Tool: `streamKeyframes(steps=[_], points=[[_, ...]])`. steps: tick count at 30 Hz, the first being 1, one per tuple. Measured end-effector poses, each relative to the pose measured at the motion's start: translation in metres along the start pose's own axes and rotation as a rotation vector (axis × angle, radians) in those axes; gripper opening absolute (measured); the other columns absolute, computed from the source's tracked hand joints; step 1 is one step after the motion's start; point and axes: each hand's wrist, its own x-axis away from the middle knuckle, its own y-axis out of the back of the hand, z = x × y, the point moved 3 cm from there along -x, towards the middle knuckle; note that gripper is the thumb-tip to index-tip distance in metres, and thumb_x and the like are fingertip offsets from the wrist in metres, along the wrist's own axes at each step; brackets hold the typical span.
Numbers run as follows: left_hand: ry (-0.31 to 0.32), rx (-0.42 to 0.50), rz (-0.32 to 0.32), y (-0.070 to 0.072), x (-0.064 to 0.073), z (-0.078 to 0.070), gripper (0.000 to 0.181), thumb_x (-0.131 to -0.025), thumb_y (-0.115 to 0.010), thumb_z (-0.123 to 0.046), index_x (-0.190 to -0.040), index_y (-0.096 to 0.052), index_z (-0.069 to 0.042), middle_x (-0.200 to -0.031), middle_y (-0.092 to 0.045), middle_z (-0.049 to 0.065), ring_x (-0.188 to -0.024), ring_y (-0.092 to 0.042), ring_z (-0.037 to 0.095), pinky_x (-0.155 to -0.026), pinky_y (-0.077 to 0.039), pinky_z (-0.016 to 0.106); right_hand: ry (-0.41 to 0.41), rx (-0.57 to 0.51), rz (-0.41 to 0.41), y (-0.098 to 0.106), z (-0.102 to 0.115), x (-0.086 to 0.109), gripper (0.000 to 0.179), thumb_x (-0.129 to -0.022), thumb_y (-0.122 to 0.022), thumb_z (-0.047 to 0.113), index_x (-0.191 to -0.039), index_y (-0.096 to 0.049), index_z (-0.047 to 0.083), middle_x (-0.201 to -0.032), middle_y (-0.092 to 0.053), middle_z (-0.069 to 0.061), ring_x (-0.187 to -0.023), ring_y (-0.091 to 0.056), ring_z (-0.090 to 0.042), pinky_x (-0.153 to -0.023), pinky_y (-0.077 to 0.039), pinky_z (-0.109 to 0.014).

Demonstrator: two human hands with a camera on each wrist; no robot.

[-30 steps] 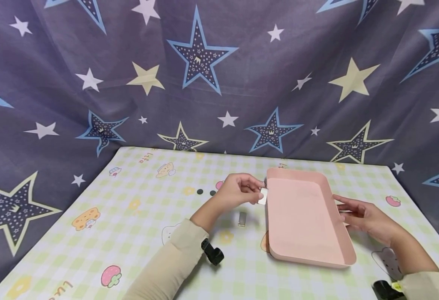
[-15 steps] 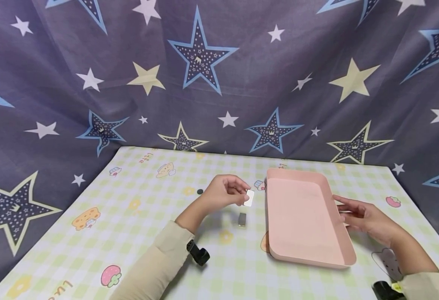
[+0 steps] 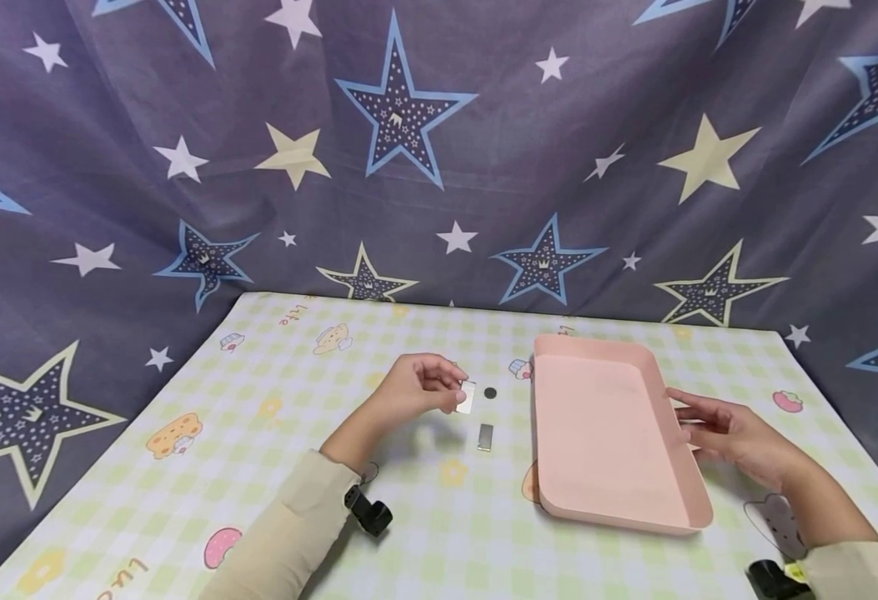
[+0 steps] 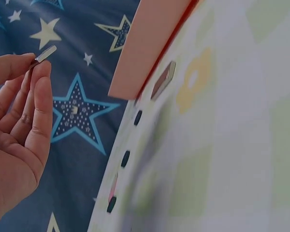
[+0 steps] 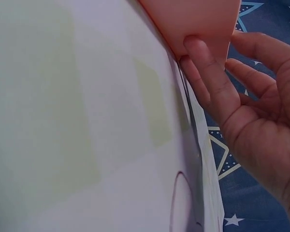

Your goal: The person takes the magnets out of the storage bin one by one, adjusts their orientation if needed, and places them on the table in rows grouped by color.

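Observation:
My left hand (image 3: 419, 387) pinches a small flat silver rectangular piece (image 3: 466, 397) between thumb and fingers. In the left wrist view, the piece (image 4: 45, 54) shows edge-on, held above the tabletop. A similar silver rectangular block (image 3: 485, 437) lies on the cloth, between that hand and the pink tray (image 3: 611, 433). Just right of the pinched piece sits a small dark disc (image 3: 490, 392); two more discs stand out in the left wrist view, including the nearest disc (image 4: 111, 204). My right hand (image 3: 742, 437) rests its fingertips against the tray's right outer wall, as the right wrist view also shows.
A checked cloth (image 3: 318, 517) with printed cartoon figures covers the table. Behind it hangs a dark curtain (image 3: 439, 83) patterned with stars. The tray's raised walls run along the right half of the table. Black cameras are strapped at both wrists.
My left hand has moved left, away from the tray's left wall, carrying the silver piece. A dark disc it was hiding now shows to its right. Right hand and tray have stayed put.

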Motion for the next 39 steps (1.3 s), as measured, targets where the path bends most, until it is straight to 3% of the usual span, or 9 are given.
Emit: streamKeyframes(steps=[13, 20, 32, 39], points=[[0.074, -0.031, -0.041, 0.024, 0.015, 0.011, 0.023, -0.082, -0.071, 0.004, -0.104, -0.066, 0.008, -0.082, -0.067, 0.008, -0.066, -0.066, 0.017, -0.066, -0.058, 0.033, 0.028, 0.002, 0.023, 0.000, 0.001, 0.000, 0.057, -0.101, -0.050, 0.002, -0.154, -0.027, 0.007, -0.125, -0.060, 0.005, -0.109, -0.062, -0.011, -0.083, -0.056, -0.037], [0.132, -0.088, -0.024, 0.036, 0.020, 0.025, 0.021, -0.080, -0.065, 0.009, -0.101, -0.067, 0.008, -0.081, -0.067, 0.011, -0.066, -0.066, 0.022, -0.066, -0.059, 0.036, 0.014, 0.005, 0.006, 0.000, 0.000, -0.001, 0.058, -0.101, -0.051, 0.004, -0.153, -0.028, 0.007, -0.124, -0.060, 0.007, -0.108, -0.063, -0.011, -0.082, -0.056, -0.037], [0.217, -0.169, 0.006, 0.050, 0.026, 0.042, 0.020, -0.080, -0.076, 0.001, -0.098, -0.068, 0.005, -0.077, -0.067, 0.010, -0.063, -0.066, 0.023, -0.064, -0.058, 0.039, 0.004, 0.000, 0.007, 0.000, 0.000, -0.001, 0.059, -0.101, -0.052, 0.004, -0.154, -0.027, 0.007, -0.124, -0.060, 0.007, -0.108, -0.063, -0.011, -0.083, -0.056, -0.037], [0.252, -0.250, 0.027, 0.052, 0.025, 0.049, 0.019, -0.080, -0.076, 0.001, -0.098, -0.068, 0.002, -0.077, -0.067, 0.009, -0.062, -0.066, 0.023, -0.061, -0.058, 0.036, 0.003, 0.003, 0.004, 0.000, 0.000, 0.000, 0.058, -0.101, -0.052, 0.004, -0.153, -0.027, 0.007, -0.123, -0.059, 0.007, -0.108, -0.063, -0.010, -0.083, -0.056, -0.037]])
